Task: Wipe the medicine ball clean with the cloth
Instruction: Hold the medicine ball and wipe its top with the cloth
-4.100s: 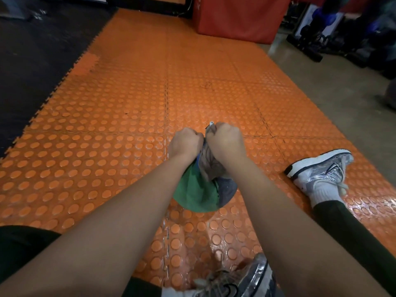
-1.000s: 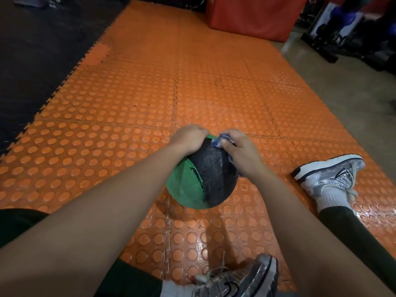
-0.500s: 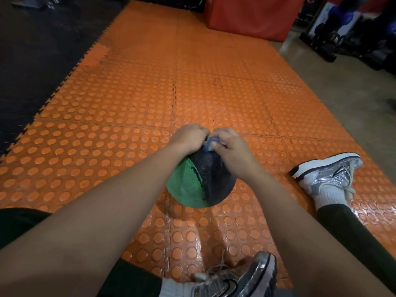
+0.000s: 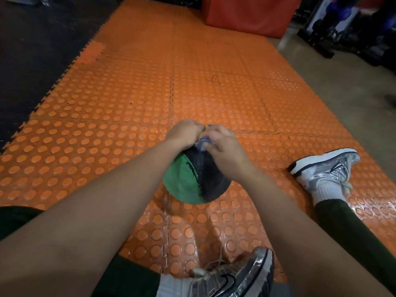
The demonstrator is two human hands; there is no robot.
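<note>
A green and black medicine ball [image 4: 192,181] sits on the orange studded mat [image 4: 128,99] between my legs. My left hand [image 4: 185,133] lies curled over the ball's top far side and holds it. My right hand [image 4: 222,146] grips a small blue cloth [image 4: 203,143], bunched under its fingers, and presses it on the ball's top. Only a small bit of the cloth shows between the two hands. My forearms hide part of the ball's upper surface.
My right shoe [image 4: 325,168] lies to the right on the mat, my left shoe [image 4: 233,277] at the bottom. A red padded block [image 4: 246,13] stands at the far end. Black flooring [image 4: 32,50] borders the left, concrete and dark gym gear [image 4: 353,35] the right.
My right hand with the cloth has slid from the ball's right side up to its top, beside my left hand. The ball has stayed in place.
</note>
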